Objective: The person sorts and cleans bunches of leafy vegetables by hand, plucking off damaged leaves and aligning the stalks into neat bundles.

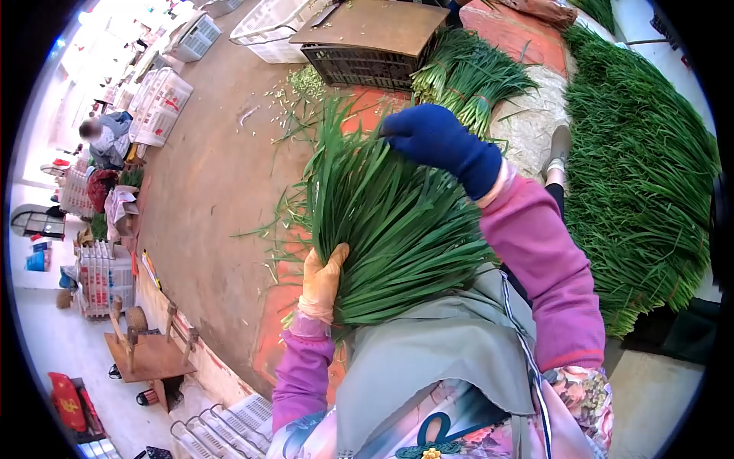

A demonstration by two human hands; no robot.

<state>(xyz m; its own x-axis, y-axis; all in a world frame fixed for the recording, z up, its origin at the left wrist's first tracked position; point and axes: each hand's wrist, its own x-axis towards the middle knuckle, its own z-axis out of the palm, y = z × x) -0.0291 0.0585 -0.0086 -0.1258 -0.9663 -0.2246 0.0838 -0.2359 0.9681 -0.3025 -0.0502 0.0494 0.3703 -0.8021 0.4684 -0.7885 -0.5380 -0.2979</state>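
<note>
A large bunch of garlic chives (405, 229) lies across my lap, its long flat green leaves fanned out. My left hand (321, 281), in an orange-yellow glove, is closed on the near left edge of the bunch with the thumb over the leaves. Above the far side of the bunch is my right hand (443, 145), in a dark blue glove. Its fingers are curled together by the leaf tips, and what they hold, if anything, is hidden. A grey apron (436, 352) covers my front below the bunch.
Tied chive bundles (474, 76) lie ahead, beside a black crate (359, 65) with a board on top. A big chive heap (642, 183) fills the right. Trimmings (306, 80) litter the floor. A wooden stool (149, 356) stands left; another person (111, 138) sits farther off.
</note>
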